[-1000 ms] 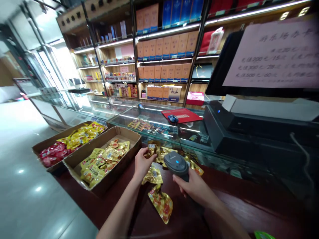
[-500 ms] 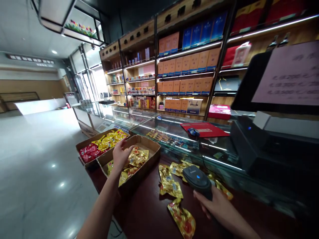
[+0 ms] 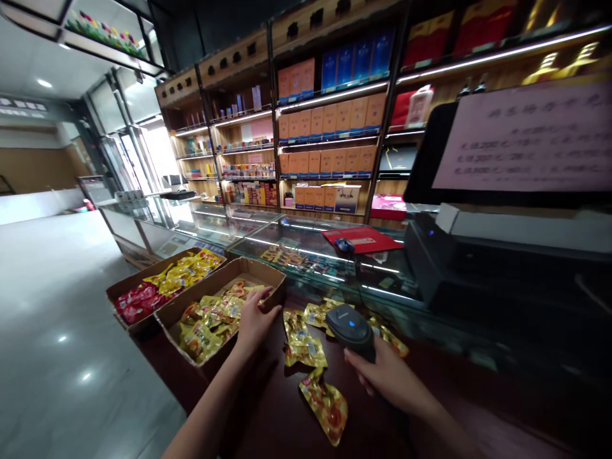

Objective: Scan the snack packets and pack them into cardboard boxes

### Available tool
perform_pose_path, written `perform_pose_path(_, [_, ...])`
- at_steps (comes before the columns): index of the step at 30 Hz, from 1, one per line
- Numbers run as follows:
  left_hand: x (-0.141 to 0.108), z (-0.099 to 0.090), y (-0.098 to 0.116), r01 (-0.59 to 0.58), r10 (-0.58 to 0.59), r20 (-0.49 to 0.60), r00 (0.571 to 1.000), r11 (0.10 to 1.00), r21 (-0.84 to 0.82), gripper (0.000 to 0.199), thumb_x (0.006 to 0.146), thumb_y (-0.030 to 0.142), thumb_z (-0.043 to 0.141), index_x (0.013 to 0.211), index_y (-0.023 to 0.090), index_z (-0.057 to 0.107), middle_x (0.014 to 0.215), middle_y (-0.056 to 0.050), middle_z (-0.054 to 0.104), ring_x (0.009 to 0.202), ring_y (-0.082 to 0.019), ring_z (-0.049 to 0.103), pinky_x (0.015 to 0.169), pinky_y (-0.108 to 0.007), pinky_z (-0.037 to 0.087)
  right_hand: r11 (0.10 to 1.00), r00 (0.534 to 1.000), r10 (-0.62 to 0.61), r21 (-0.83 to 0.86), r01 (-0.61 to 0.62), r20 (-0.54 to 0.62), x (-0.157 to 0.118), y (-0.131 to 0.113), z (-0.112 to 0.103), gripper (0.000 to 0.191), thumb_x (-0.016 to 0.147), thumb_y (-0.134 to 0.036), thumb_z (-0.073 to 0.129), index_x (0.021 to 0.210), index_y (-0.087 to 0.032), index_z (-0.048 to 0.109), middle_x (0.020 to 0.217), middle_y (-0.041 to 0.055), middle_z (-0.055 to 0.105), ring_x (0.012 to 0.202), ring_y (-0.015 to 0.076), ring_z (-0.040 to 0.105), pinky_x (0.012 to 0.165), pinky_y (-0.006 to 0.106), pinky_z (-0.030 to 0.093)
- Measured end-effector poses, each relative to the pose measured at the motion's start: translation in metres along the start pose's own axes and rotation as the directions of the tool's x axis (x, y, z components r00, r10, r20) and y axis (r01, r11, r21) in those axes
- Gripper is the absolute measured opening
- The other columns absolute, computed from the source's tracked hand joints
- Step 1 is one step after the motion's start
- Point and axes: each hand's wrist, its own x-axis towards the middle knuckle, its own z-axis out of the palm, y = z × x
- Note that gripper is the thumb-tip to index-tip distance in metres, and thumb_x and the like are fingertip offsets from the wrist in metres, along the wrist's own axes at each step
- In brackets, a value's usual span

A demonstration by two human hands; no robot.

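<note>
My right hand (image 3: 389, 373) is wrapped round the grip of a black barcode scanner (image 3: 351, 326) with a blue light on top. It hovers over the gold foil packets on the dark red counter. My left hand (image 3: 255, 322) is at the near right edge of an open cardboard box (image 3: 270, 274), thumb apart from the fingers, with nothing visible in it. Inside that box lie several gold packets (image 3: 203, 341). Between my hands is a loose gold packet pair (image 3: 303, 344), and closer to me lies a single gold packet (image 3: 326, 405). The scanner partly hides others.
Left of the gold packets' box stands a second box (image 3: 115, 299) with yellow and red packets. A glass display counter (image 3: 248, 229) runs behind. A red folder (image 3: 368, 239) lies on the glass, and a monitor (image 3: 425, 153) with a paper sheet stands at right.
My left hand has moved from above the box towards its right edge, nearer the loose packets. The scanner stays in my right hand over the packets. My view has turned slightly right.
</note>
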Motion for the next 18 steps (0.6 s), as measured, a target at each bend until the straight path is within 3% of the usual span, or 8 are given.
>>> perform_pose_path(4, [-0.019, 0.027, -0.003, -0.03, 0.021, 0.223, 0.975, 0.999, 0.037, 0.042, 0.071, 0.025, 0.076, 0.113, 0.022, 0.074, 0.105, -0.007, 0.07, 0.097, -0.022, 0.066, 0.084, -0.032, 0.053, 1.0, 1.0, 0.026, 0.01, -0.026, -0.017, -0.003, -0.007, -0.001, 0.027, 0.079, -0.037, 0.066, 0.092, -0.022, 0.048, 0.048, -0.0092, 0.053, 0.037, 0.0111, 0.05, 0.04, 0.022, 0.039])
perform_pose_path(6, [-0.027, 0.035, -0.006, -0.036, -0.003, 0.369, 0.93, 0.994, 0.1, 0.043, 0.065, 0.026, 0.081, 0.108, 0.023, 0.076, 0.1, -0.007, 0.071, 0.093, -0.023, 0.067, 0.085, -0.032, 0.051, 0.999, 1.0, 0.026, 0.029, -0.026, -0.014, -0.003, -0.007, -0.001, 0.024, 0.08, -0.032, 0.067, 0.092, -0.022, 0.049, 0.049, -0.0097, 0.053, 0.038, 0.0108, 0.05, 0.04, 0.021, 0.038])
perform_pose_path(9, [-0.033, 0.04, -0.009, -0.047, -0.059, 0.53, 0.846, 0.982, 0.185, 0.035, 0.055, 0.028, 0.086, 0.089, 0.024, 0.079, 0.085, -0.004, 0.072, 0.08, -0.023, 0.067, 0.074, -0.029, 0.049, 0.998, 0.999, 0.037, 0.041, -0.037, -0.014, -0.002, -0.006, -0.002, 0.02, 0.081, -0.027, 0.067, 0.089, -0.022, 0.049, 0.047, -0.0104, 0.052, 0.037, 0.0102, 0.05, 0.038, 0.02, 0.039])
perform_pose_path(13, [-0.029, 0.042, -0.008, -0.094, -0.097, 0.615, 0.783, 0.958, 0.271, 0.02, 0.049, 0.02, 0.085, 0.063, 0.023, 0.071, 0.064, 0.001, 0.065, 0.064, -0.018, 0.061, 0.06, -0.025, 0.041, 0.998, 0.998, 0.052, 0.029, -0.051, -0.025, -0.002, -0.008, -0.005, 0.016, 0.084, -0.022, 0.065, 0.088, -0.021, 0.05, 0.047, -0.01, 0.052, 0.037, 0.0091, 0.049, 0.037, 0.019, 0.039])
perform_pose_path(16, [-0.019, 0.05, -0.008, -0.017, -0.181, 0.626, 0.758, 0.955, 0.296, 0.014, 0.057, 0.025, 0.081, 0.065, 0.02, 0.07, 0.064, 0.0, 0.066, 0.066, -0.019, 0.062, 0.06, -0.025, 0.04, 0.998, 0.998, 0.056, 0.041, -0.055, -0.025, -0.001, -0.009, -0.008, 0.014, 0.085, -0.019, 0.063, 0.09, -0.021, 0.051, 0.046, -0.0106, 0.051, 0.036, 0.0084, 0.047, 0.036, 0.017, 0.038])
perform_pose_path(18, [-0.013, 0.062, -0.008, 0.1, -0.19, 0.602, 0.775, 0.979, 0.18, 0.019, 0.062, 0.03, 0.079, 0.075, 0.017, 0.072, 0.071, -0.001, 0.07, 0.071, -0.019, 0.064, 0.064, -0.025, 0.043, 0.998, 0.998, 0.053, 0.029, -0.052, -0.04, 0.001, -0.007, -0.009, 0.014, 0.085, -0.019, 0.062, 0.093, -0.02, 0.051, 0.045, -0.0108, 0.051, 0.035, 0.0084, 0.047, 0.035, 0.017, 0.038])
